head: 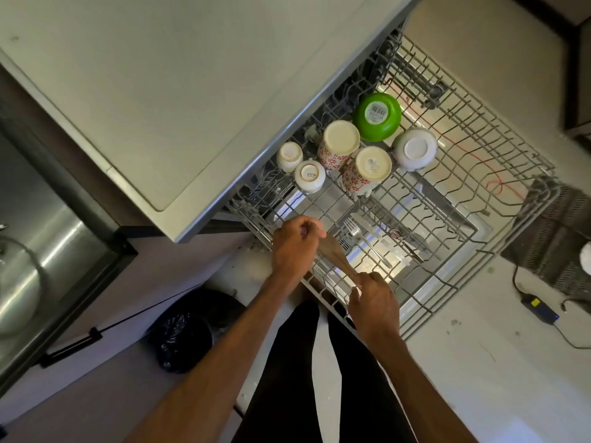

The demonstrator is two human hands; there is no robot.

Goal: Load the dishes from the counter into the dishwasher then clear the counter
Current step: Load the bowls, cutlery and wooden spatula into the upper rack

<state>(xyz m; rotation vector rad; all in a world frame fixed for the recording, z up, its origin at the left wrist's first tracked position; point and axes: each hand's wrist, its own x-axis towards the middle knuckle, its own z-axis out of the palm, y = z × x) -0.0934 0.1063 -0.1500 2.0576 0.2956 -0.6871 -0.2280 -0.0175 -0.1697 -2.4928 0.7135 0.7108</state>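
Over the pulled-out dishwasher rack (499, 174), both hands share one blurred wooden utensil (335, 255). The right hand (372, 302), at 5 o'clock of it, pinches the near end with curled fingers. The left hand (297, 241), at 10 o'clock, curls round the far end, probably to steer it flat between the wires. A fork (361, 239) already lies flat just beside it at 2 o'clock, which suggests this strip is for cutlery. Farther off at 12 o'clock, the patterned mugs (339, 142), small white cups (309, 175), green bowl (377, 116) and white bowl (415, 149) all sit bottoms-up so that they drain.
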